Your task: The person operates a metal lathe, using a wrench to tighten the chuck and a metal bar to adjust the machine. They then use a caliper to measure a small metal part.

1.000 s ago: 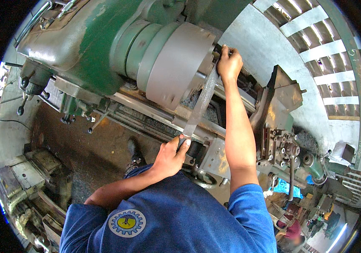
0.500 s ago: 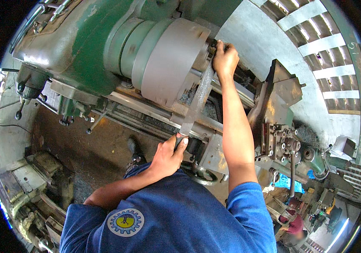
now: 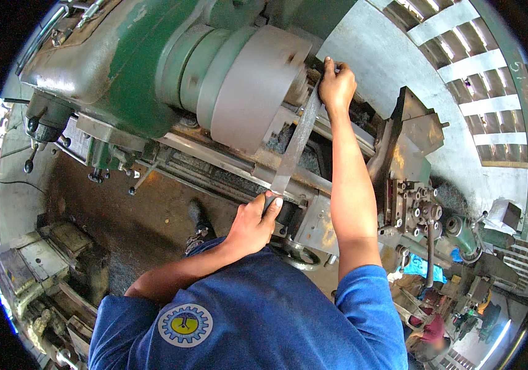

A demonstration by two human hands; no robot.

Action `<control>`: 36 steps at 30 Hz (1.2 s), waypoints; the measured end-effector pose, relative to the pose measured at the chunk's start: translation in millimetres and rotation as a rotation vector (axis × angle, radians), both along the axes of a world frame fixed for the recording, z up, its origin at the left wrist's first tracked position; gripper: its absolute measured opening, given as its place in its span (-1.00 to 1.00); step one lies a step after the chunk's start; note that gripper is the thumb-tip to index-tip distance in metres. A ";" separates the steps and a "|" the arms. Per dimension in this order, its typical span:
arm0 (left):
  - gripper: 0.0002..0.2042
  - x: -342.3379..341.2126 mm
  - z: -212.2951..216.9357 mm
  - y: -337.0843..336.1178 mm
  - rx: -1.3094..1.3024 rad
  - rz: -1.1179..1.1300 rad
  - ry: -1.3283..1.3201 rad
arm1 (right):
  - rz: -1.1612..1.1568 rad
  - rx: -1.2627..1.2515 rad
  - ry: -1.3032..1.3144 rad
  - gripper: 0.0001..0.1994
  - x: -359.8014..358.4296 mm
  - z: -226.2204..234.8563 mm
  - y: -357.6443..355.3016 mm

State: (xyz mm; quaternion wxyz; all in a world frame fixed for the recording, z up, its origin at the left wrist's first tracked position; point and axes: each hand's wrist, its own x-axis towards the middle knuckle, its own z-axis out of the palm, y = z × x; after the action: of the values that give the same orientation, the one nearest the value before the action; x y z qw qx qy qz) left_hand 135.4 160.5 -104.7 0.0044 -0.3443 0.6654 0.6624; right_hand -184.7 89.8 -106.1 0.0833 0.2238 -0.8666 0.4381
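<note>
A long flat metal file (image 3: 299, 140) slants across the front of a lathe chuck (image 3: 253, 89). Its dark handle sits in my left hand (image 3: 251, 225), fingers wrapped round and thumb laid along the top. At the far end, my right hand (image 3: 338, 86) pinches the tip of the file, with that arm stretched out over the lathe bed. The chuck is a wide grey cylinder whose surface looks smeared, as if turning. The file passes close to the chuck's jaws (image 3: 299, 88); whether it touches anything there I cannot tell.
The green headstock (image 3: 131, 74) with its levers fills the upper left. Right of my right arm stand the tool post (image 3: 413, 206) and carriage. A handwheel (image 3: 295, 254) lies close to my body. Another machine (image 3: 41, 259) is at the left; a person (image 3: 433, 330) is far off at lower right.
Both hands and the file have shifted slightly to the right, away from the chuck face. The grip on the file is unchanged.
</note>
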 end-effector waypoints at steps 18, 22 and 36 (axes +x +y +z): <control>-0.56 -1.5 -0.9 2.2 0.059 -0.010 -0.014 | -0.036 0.026 -0.026 -0.60 -0.3 0.6 -1.8; -0.65 -0.6 3.6 3.2 0.113 0.017 0.002 | -0.006 0.010 0.004 -0.61 2.5 -1.2 -5.8; -0.66 -16.7 8.4 0.3 0.125 0.005 -0.009 | -0.037 0.033 0.016 -0.59 -13.0 1.7 -0.1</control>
State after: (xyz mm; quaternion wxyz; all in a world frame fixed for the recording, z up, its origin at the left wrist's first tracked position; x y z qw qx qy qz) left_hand 118.7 160.9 -96.3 0.0274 -0.3479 0.6219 0.7011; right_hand -197.6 89.6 -104.4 0.0943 0.2128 -0.8771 0.4201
